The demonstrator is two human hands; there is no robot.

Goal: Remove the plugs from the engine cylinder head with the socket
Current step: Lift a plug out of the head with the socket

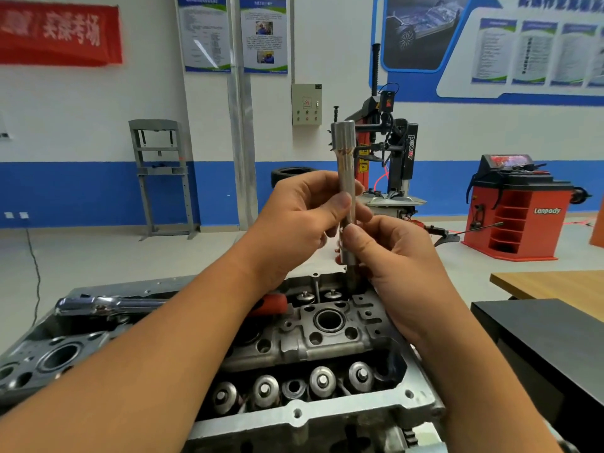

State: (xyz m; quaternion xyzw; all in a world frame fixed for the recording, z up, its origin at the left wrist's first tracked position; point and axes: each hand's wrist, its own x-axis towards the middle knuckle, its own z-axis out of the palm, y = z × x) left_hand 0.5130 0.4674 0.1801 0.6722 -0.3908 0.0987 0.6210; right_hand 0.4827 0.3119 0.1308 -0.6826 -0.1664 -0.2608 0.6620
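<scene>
A long silver socket (344,158) stands upright in front of me, above the far end of the engine cylinder head (327,341). My left hand (294,223) grips its middle with thumb and fingers. My right hand (398,256) holds its lower part, just above the head. The socket's lower tip is dark and half hidden by my right fingers; I cannot tell whether a plug is in it. An open plug hole (327,320) shows in the head's middle, with valve springs (322,380) along the near row.
A chrome ratchet wrench with a red grip (108,304) lies across the head's far left side. A black box (539,335) and a wooden table (555,286) stand to the right. Tyre machines (389,152) and a red balancer (519,210) stand behind.
</scene>
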